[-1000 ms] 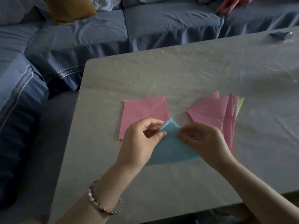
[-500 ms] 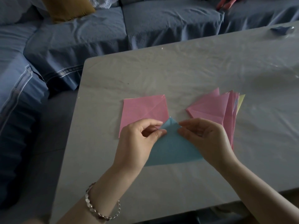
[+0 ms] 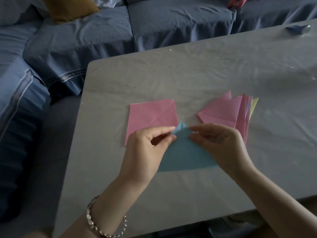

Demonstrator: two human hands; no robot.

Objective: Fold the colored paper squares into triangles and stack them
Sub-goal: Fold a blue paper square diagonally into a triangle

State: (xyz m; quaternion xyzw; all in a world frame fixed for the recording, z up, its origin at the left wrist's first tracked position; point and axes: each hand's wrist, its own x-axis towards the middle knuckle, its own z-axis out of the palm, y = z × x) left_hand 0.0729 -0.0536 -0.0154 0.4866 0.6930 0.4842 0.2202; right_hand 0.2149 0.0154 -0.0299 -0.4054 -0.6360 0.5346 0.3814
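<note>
A blue paper [image 3: 184, 154] folded into a triangle lies on the grey table [image 3: 188, 74], its tip pointing away from me. My left hand [image 3: 145, 152] pinches its left edge near the tip. My right hand [image 3: 221, 146] pinches the right edge near the tip. A pink paper square [image 3: 151, 115] with crease lines lies flat just beyond my left hand. A fanned stack of folded triangles [image 3: 228, 112], mostly pink with a yellow one at the right edge, lies beyond my right hand.
A blue sofa [image 3: 120, 31] runs along the far and left sides of the table, with a mustard cushion [image 3: 68, 7] on it. A small dark blue object [image 3: 296, 29] lies at the table's far right corner. The table's left edge is close to the pink square.
Both hands stay on the blue triangle's tip, with the fingers shifting slightly along its edges. The two layers at the tip have been brought together. The other papers have not moved.
</note>
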